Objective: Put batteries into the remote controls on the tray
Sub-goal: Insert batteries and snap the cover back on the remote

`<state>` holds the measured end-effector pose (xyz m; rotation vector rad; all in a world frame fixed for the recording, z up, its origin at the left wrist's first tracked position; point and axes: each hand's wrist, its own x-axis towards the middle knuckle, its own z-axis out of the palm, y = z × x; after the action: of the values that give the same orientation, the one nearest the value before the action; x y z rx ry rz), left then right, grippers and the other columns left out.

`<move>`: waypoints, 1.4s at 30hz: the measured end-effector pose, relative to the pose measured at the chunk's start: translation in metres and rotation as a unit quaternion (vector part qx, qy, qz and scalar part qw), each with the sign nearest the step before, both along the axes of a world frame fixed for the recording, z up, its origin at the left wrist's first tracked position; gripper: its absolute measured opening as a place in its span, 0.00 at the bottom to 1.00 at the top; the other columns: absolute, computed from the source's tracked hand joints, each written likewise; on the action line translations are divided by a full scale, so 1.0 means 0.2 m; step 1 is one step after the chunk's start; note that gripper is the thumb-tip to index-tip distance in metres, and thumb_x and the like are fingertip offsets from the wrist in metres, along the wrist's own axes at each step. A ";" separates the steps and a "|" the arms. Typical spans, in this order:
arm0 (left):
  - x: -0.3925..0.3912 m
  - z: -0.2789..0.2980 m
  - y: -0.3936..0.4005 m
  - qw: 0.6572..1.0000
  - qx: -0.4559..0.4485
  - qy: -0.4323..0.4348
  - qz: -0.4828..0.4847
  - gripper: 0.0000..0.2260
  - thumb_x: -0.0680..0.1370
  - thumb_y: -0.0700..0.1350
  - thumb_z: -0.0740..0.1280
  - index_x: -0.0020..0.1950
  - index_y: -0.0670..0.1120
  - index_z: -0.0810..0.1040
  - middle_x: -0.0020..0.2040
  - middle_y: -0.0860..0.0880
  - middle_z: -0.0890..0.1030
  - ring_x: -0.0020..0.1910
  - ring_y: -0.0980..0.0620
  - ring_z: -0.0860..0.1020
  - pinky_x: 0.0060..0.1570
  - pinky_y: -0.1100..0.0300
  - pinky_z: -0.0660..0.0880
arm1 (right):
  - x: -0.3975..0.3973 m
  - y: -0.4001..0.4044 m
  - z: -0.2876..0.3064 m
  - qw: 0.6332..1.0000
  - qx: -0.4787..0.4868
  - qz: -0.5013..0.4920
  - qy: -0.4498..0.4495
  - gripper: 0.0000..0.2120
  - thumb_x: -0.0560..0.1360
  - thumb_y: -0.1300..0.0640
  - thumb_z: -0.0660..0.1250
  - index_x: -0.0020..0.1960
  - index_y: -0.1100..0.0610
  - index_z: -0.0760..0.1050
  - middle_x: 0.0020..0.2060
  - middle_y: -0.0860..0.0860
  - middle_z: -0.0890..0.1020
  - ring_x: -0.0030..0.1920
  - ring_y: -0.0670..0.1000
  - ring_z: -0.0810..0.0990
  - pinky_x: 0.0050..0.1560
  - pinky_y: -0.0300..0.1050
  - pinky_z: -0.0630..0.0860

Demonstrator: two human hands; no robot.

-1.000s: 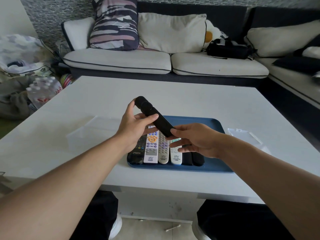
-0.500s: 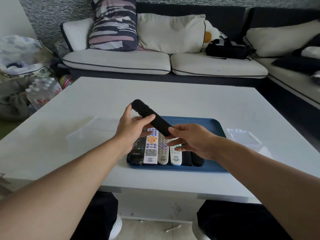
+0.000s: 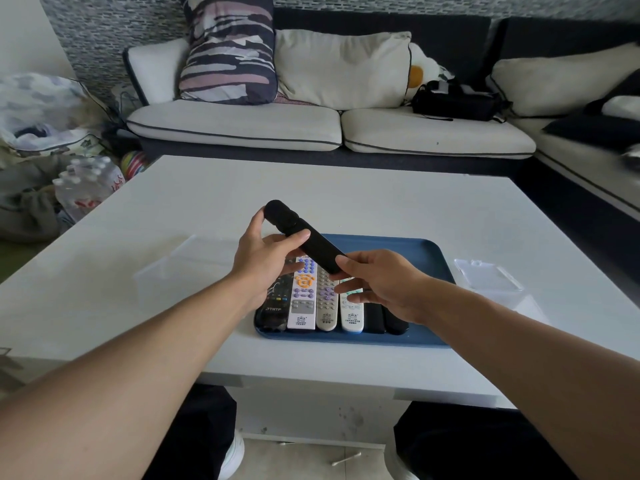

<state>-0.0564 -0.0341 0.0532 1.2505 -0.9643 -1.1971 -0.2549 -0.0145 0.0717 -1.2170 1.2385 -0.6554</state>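
black remote [image 3: 313,241] gripped between both hands' fingers [image 3: 341,263]

Far ends of tray remotes [image 3: 325,299] hidden behind hands; small label print unreadable.

left hand [image 3: 263,258]: grips black remote [image 3: 304,237] near its far end
right hand [image 3: 377,284]: pinches its near end
tray [image 3: 420,252]: blue, on white table [image 3: 346,195]

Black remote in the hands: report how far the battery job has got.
Nothing looks finished: no battery shows anywhere. In hand: both the left hand and the right hand hold the black remote above the blue tray, its compartment not visible. Left: the row of remotes lying on the tray, whose undersides are hidden.
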 end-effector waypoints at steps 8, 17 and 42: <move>0.00 0.00 0.01 1.000 0.001 -0.001 -0.025 0.27 0.76 0.44 0.76 0.72 0.54 0.71 0.47 0.45 0.87 0.48 0.48 0.86 0.50 0.49 0.84 | 0.00 0.01 0.02 0.996 0.052 -0.017 -0.066 0.14 0.80 0.54 0.68 0.59 0.63 0.80 0.51 0.59 0.85 0.45 0.53 0.85 0.46 0.44 0.82; -0.13 -0.01 0.04 0.990 0.016 -0.055 -0.129 0.17 0.81 0.48 0.69 0.71 0.54 0.74 0.48 0.48 0.87 0.46 0.50 0.85 0.51 0.52 0.82 | -0.02 -0.02 0.07 0.985 0.117 -0.017 -0.126 0.05 0.78 0.57 0.64 0.51 0.58 0.76 0.40 0.54 0.80 0.33 0.49 0.73 0.32 0.40 0.67; -0.10 -0.17 0.01 0.732 0.074 -0.569 -0.368 0.33 0.79 0.56 0.69 0.81 0.53 0.61 0.82 0.53 0.57 0.81 0.52 0.54 0.79 0.53 0.52 | -0.38 -0.09 -0.16 0.869 0.081 0.024 0.487 0.10 0.76 0.59 0.65 0.52 0.65 0.78 0.46 0.63 0.84 0.43 0.62 0.86 0.48 0.55 0.84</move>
<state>-0.0757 -0.0316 0.0187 1.8383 -2.4964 -0.9808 -0.3302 -0.0328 0.0402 -1.4741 2.0248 0.1769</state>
